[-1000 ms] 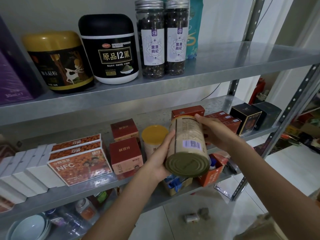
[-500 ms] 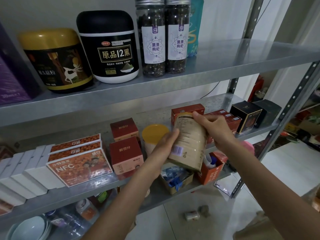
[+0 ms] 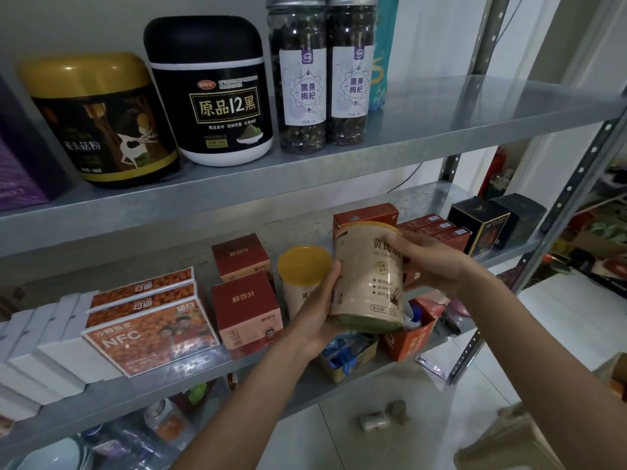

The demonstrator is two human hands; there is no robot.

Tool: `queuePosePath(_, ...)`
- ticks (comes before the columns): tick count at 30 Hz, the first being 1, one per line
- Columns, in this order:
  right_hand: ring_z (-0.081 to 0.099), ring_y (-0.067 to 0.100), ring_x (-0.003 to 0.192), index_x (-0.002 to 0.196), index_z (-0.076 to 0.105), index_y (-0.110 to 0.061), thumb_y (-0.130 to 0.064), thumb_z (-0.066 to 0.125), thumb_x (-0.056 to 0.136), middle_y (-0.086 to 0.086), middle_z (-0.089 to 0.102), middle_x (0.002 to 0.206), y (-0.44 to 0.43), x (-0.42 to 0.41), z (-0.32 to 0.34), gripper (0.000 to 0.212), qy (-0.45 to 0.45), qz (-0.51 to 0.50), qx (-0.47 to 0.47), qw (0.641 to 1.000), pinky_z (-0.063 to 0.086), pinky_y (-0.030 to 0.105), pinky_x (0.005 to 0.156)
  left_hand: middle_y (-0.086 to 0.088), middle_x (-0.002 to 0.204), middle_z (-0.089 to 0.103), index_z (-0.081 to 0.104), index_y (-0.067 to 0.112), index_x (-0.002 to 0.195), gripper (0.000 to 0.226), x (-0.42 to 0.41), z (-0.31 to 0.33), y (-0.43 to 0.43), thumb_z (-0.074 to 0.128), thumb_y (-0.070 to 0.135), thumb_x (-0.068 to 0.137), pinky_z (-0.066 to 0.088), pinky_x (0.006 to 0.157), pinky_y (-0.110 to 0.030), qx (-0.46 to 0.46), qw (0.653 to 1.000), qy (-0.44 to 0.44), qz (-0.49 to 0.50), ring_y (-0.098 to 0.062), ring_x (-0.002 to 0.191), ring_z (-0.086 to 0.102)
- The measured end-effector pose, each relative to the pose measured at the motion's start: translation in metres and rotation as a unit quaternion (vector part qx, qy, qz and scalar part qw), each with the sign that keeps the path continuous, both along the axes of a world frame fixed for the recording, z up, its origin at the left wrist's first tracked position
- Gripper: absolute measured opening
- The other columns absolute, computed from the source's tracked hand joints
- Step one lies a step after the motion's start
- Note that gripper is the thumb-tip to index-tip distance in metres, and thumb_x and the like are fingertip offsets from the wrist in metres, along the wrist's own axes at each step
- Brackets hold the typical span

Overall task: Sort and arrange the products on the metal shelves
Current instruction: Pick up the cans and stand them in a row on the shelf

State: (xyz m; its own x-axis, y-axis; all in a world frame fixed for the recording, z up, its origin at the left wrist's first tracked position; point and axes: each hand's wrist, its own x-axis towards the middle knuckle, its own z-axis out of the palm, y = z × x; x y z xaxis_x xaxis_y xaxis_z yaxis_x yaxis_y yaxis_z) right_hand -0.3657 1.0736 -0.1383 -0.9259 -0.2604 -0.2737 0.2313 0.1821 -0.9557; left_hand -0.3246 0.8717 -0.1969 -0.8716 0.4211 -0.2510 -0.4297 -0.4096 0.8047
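I gripped the beige can (image 3: 369, 276) nearly upright over the middle shelf (image 3: 190, 376), near edge, left hand (image 3: 317, 312) at its base, right hand (image 3: 432, 262) round its top; setting down, it might topple the yellow-lidded can (image 3: 303, 266) just left.

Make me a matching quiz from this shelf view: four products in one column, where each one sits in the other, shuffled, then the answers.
1 beige cylindrical tin
2 black-lidded round jar with a white base
3 yellow-lidded beige can
4 black gold-edged box

A toward the right end of the middle shelf
B held by the left hand and right hand
C upper shelf
D on the middle shelf beside the red boxes

Pairs: 1-B, 2-C, 3-D, 4-A.
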Motion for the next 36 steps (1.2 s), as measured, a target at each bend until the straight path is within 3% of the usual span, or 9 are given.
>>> queuePosePath(4, 0.072, 0.025, 0.095, 0.121, 0.055, -0.019, -0.047, 0.072, 0.066, 0.007, 0.075, 0.099, 0.000, -0.001, -0.005, 0.064, 0.011, 0.014, -0.065, 0.998, 0.059, 0.033, 0.071, -0.005, 0.125, 0.067, 0.054, 0.023, 0.131, 0.059, -0.009, -0.004, -0.003, 0.050, 0.057, 0.083, 0.045, 0.103, -0.047, -0.055, 0.997, 0.048, -0.013, -0.021, 0.117, 0.062)
queuePosePath(7, 0.071, 0.021, 0.096, 0.118, 0.061, -0.022, -0.044, 0.078, 0.057, 0.000, 0.075, 0.097, -0.005, 0.002, -0.006, 0.067, 0.081, -0.022, -0.070, 0.994, 0.058, 0.027, 0.072, 0.008, 0.117, 0.068, 0.052, 0.033, 0.125, 0.054, -0.015, 0.005, -0.006, 0.050, 0.065, 0.082, 0.054, 0.081, -0.026, -0.171, 0.977, 0.128, -0.004, -0.003, 0.104, 0.065)
queuePosePath(12, 0.069, 0.008, 0.095, 0.114, 0.063, -0.039, -0.047, 0.081, 0.055, -0.012, 0.071, 0.101, -0.014, 0.005, -0.007, 0.061, 0.177, -0.057, -0.001, 0.983, 0.057, 0.022, 0.069, 0.015, 0.118, 0.055, 0.037, 0.038, 0.118, 0.058, -0.028, -0.005, -0.004, 0.075, 0.018, 0.078, 0.052, 0.074, -0.012, -0.222, 0.936, 0.273, 0.013, 0.012, 0.101, 0.060)
queuePosePath(17, 0.055, 0.012, 0.111, 0.142, 0.041, -0.035, -0.050, 0.083, 0.060, -0.011, 0.052, 0.126, -0.014, -0.001, -0.005, 0.093, 0.142, -0.028, 0.072, 0.987, 0.053, 0.034, 0.091, 0.016, 0.132, 0.049, 0.026, 0.035, 0.141, 0.089, -0.039, -0.013, 0.000, 0.082, 0.019, 0.073, 0.054, 0.093, -0.030, -0.226, 0.919, 0.325, 0.000, -0.003, 0.121, 0.053)
queuePosePath(21, 0.053, 0.013, 0.111, 0.140, 0.047, -0.032, -0.048, 0.084, 0.057, -0.007, 0.050, 0.129, -0.017, -0.005, -0.015, 0.092, 0.151, -0.087, 0.083, 0.981, 0.049, 0.026, 0.080, 0.001, 0.141, 0.046, 0.024, 0.020, 0.146, 0.089, -0.046, -0.015, -0.002, 0.080, 0.018, 0.077, 0.050, 0.100, -0.048, -0.249, 0.909, 0.335, -0.010, -0.014, 0.128, 0.049)
queuePosePath(27, 0.047, 0.015, 0.118, 0.144, 0.045, -0.027, -0.047, 0.080, 0.052, -0.008, 0.049, 0.131, -0.013, -0.008, -0.039, 0.100, 0.180, -0.153, 0.066, 0.969, 0.043, 0.027, 0.085, 0.001, 0.145, 0.045, 0.045, 0.022, 0.141, 0.056, -0.040, -0.018, -0.024, 0.041, 0.055, 0.096, 0.046, 0.105, -0.038, -0.413, 0.785, 0.454, 0.089, -0.008, 0.132, 0.043)
queuePosePath(30, 0.038, 0.012, 0.119, 0.148, 0.040, -0.023, -0.040, 0.083, 0.059, -0.008, 0.042, 0.132, -0.018, -0.019, -0.051, 0.100, 0.204, -0.197, 0.120, 0.952, 0.038, 0.030, 0.091, -0.010, 0.152, 0.040, 0.044, 0.010, 0.143, 0.062, -0.048, -0.024, -0.036, 0.025, 0.051, 0.101, 0.034, 0.113, -0.039, -0.614, 0.599, 0.478, 0.191, -0.022, 0.141, 0.035)
queuePosePath(33, 0.038, 0.019, 0.128, 0.151, 0.032, -0.016, -0.018, 0.085, 0.072, 0.004, 0.040, 0.143, -0.030, -0.030, -0.066, 0.095, 0.235, -0.204, 0.180, 0.933, 0.036, 0.031, 0.098, -0.015, 0.162, 0.010, 0.013, 0.008, 0.155, 0.078, -0.060, -0.031, -0.045, 0.007, 0.060, 0.096, 0.010, 0.122, -0.043, -0.757, 0.515, 0.400, 0.046, -0.027, 0.150, 0.008)
queuePosePath(36, 0.034, 0.028, 0.136, 0.151, 0.026, -0.009, -0.013, 0.084, 0.074, 0.013, 0.035, 0.149, -0.040, -0.040, -0.086, 0.097, 0.265, -0.193, 0.193, 0.925, 0.034, 0.038, 0.110, -0.018, 0.162, 0.011, 0.009, 0.006, 0.154, 0.080, -0.063, -0.043, -0.048, 0.013, 0.062, 0.097, 0.006, 0.122, -0.045, -0.802, 0.452, 0.390, 0.001, -0.030, 0.150, 0.010)
